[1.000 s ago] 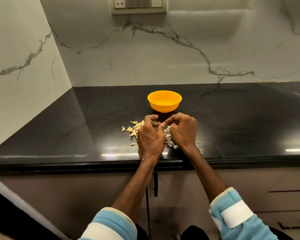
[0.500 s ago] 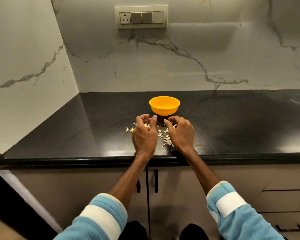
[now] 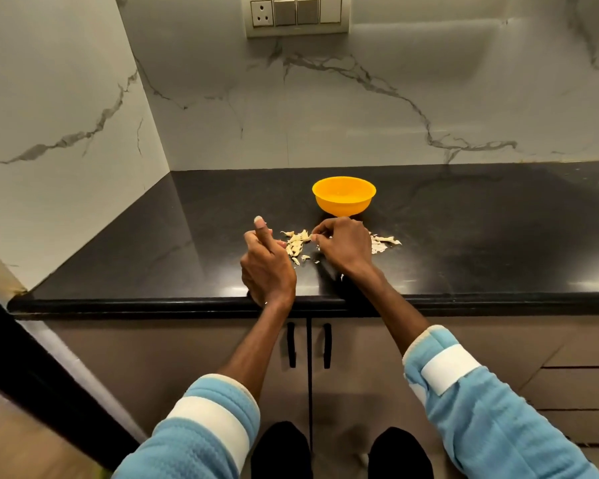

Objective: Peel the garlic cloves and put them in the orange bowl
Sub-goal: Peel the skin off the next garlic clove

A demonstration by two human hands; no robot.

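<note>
Orange bowl [image 3: 343, 206] stands on the black table [image 3: 464, 236], just beyond our right hand [image 3: 346, 247]. Its inside is too bright to show whether any cloves lie in it. Papery skins [image 3: 296, 244] lie scattered between and beside our hands, and no whole clove shows plainly among them. Our right hand pinches a small pale scrap [image 3: 313, 237] at its fingertips; skin or clove, we cannot tell. Our left hand [image 3: 267, 267] is curled with the thumb up and its back towards us, so we cannot tell whether it holds a clove. We judge a clove to be small, light and firm, and slick once bare, with a dry, brittle skin that tears off in flakes. Best to pinch it across its thick middle with one hand and lift the skin from the root end with a nail of the other, gently, lest it squirt free.
</note>
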